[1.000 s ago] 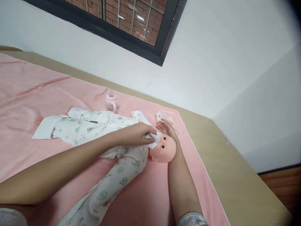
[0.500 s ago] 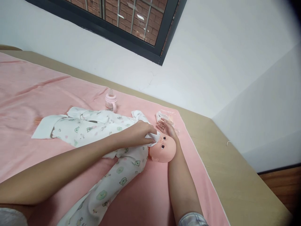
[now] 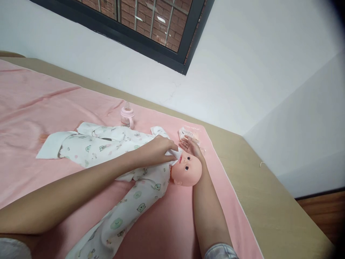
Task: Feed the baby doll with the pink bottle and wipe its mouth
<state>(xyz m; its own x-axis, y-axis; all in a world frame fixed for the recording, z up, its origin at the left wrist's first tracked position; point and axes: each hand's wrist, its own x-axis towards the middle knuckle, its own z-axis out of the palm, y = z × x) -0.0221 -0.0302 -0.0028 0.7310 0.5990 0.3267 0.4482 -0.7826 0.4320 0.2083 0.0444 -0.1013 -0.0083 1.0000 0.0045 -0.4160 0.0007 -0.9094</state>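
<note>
A baby doll [image 3: 188, 172] in a white printed sleepsuit [image 3: 126, 151] lies on a pink blanket [image 3: 32, 100], its bare head toward the right. My left hand [image 3: 157, 150] is closed on a small white wipe [image 3: 174, 155] pressed at the doll's chin and cheek. My right hand [image 3: 192, 148] lies flat with fingers stretched out against the far side of the doll's head, steadying it.
A pink baby bottle [image 3: 127, 117] stands on the blanket behind the doll. A small packet [image 3: 190, 132] lies just beyond my right hand. The tan mattress edge [image 3: 269, 201] runs along the right, with a white wall and a window behind.
My left hand has drawn the wipe from the doll's face down toward its chin and neck, uncovering more of the face. My right hand has stayed in place.
</note>
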